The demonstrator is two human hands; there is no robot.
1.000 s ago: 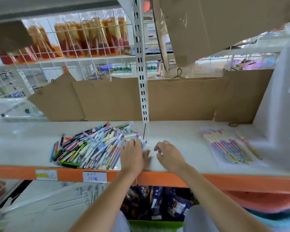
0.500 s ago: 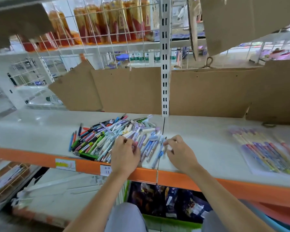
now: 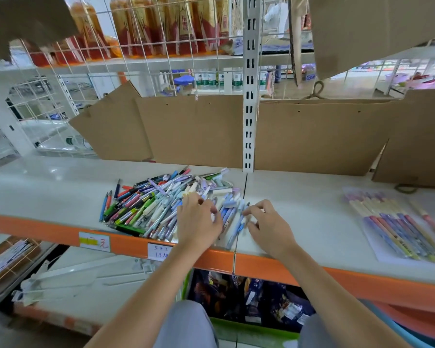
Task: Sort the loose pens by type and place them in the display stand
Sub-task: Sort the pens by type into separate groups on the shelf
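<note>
A: Head view, left to right: what lay on the shelf (image 3: 60,194)?

B: A loose pile of mixed pens (image 3: 161,204) left of centre. The left hand (image 3: 197,222) rested on its right edge, fingers curled among the pens; whether it gripped one I could not tell. The right hand (image 3: 268,224) pinched a blue pen (image 3: 237,224) beside the pile. Far right lay a sorted row of pastel pens (image 3: 397,227).

A: How would they handle?

B: Likely light, stiff, smooth, prone to rolling; best pinched mid-barrel.
</note>
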